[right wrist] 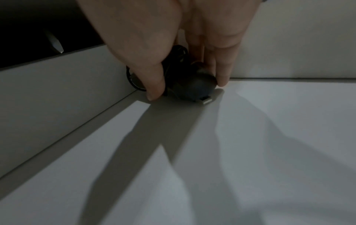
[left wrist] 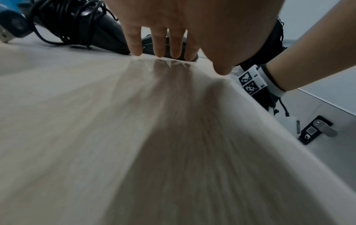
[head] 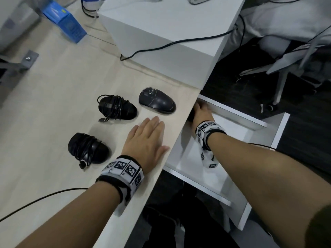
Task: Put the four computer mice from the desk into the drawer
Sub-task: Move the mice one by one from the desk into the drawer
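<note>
Three black computer mice lie on the pale wooden worktop (head: 53, 108): a cordless mouse (head: 157, 101) nearest the edge, a cord-wrapped mouse (head: 117, 107) just left of it, and a second cord-wrapped mouse (head: 88, 148) nearer the person. The fourth mouse (right wrist: 192, 85), black with its cord wound round it and a USB plug sticking out, sits on the floor of the open white drawer (head: 232, 115), in its far left corner against the side wall.

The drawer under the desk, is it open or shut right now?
Open. The white drawer is pulled out past the desk edge, and the right hand holds a corded mouse on its floor.
</note>
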